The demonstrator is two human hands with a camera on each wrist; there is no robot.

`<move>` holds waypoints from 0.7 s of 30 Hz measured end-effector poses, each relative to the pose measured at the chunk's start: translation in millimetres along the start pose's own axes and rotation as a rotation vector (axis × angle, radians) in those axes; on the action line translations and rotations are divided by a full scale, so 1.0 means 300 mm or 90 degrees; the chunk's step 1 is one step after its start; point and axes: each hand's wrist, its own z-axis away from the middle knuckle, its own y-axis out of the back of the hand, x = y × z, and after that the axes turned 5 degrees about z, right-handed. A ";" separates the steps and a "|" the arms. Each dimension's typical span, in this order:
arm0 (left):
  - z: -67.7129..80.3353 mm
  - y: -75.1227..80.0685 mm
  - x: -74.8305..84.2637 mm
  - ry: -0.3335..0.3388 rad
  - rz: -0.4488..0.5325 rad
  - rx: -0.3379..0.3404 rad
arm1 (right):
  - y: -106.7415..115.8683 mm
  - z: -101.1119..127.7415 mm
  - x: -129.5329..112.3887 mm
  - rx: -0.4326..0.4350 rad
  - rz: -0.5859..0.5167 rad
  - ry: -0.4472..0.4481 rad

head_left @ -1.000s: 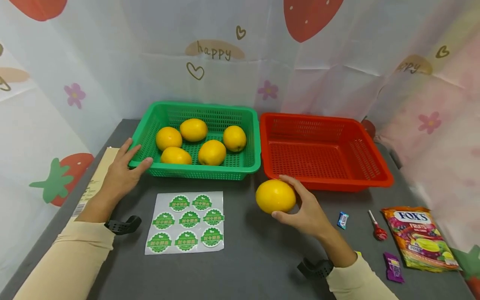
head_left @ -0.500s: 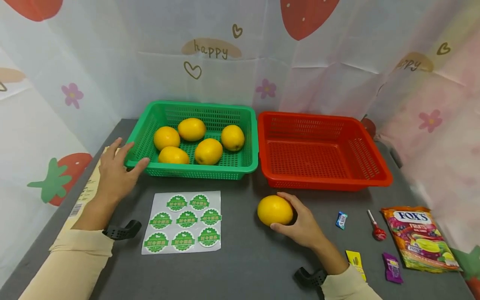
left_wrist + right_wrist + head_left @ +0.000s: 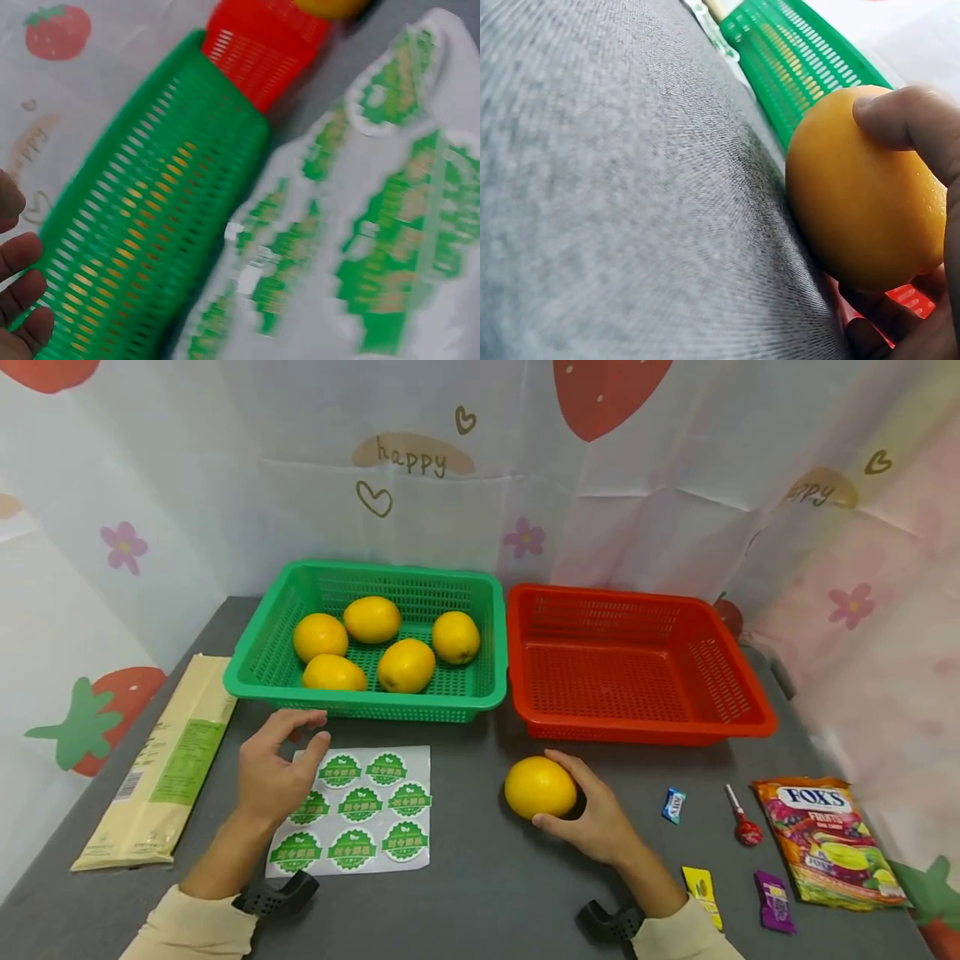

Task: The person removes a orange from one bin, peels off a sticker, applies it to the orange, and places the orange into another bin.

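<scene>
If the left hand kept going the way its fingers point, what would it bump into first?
Probably the green basket. The left hand hovers over the sticker sheet's far left corner, fingers aimed away from the person toward the basket's near wall. Its height above the table is unclear.

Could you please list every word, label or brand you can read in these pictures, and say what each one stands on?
"happy": backdrop curtain, repeated partly at right.
"FOX'S": candy bag; its smaller print is unreadable.
Green stickers on the sticker sheet: characters too small.
Yellow package: print too small.
Small candy wrappers: unreadable.
</scene>
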 end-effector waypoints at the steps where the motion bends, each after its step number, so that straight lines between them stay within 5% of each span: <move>1: 0.015 -0.002 -0.014 0.014 0.000 -0.004 | -0.003 0.002 0.000 0.000 0.000 0.002; 8: 0.127 -0.004 -0.147 0.117 -0.008 -0.015 | -0.020 0.006 0.005 0.001 -0.006 0.018; 13: 0.156 -0.006 -0.183 0.170 -0.056 -0.074 | -0.018 0.004 0.010 0.008 -0.012 0.023; 21: 0.149 -0.029 -0.197 0.157 -0.145 -0.160 | -0.004 0.001 0.021 0.003 -0.011 0.026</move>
